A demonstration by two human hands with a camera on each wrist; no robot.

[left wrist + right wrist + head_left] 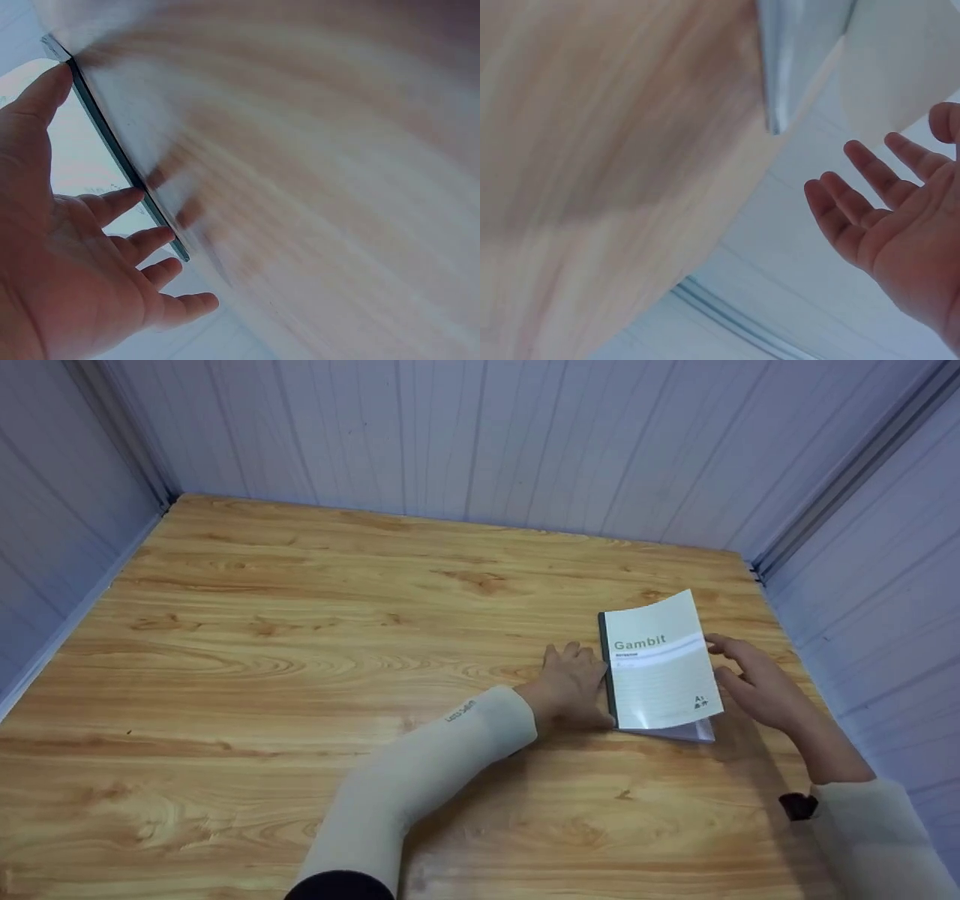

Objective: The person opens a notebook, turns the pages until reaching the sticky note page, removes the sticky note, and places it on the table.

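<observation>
Notebook [660, 671], white "Gambit" cover, dark spine, lies closed on right side of wooden desk [300, 660]. Left hand [574, 682] fingers relaxed, straight, against spine edge. Right hand [754, 682] spread loose, just beside opposite edge, gripping nothing. White panel walls [480, 435] behind.

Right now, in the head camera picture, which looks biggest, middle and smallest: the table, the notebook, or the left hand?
1. Table, by far the largest.
2. Notebook, the white one marked Gambit.
3. Left hand, at the notebook's dark spine; it looks smallest, though partly hidden.
</observation>
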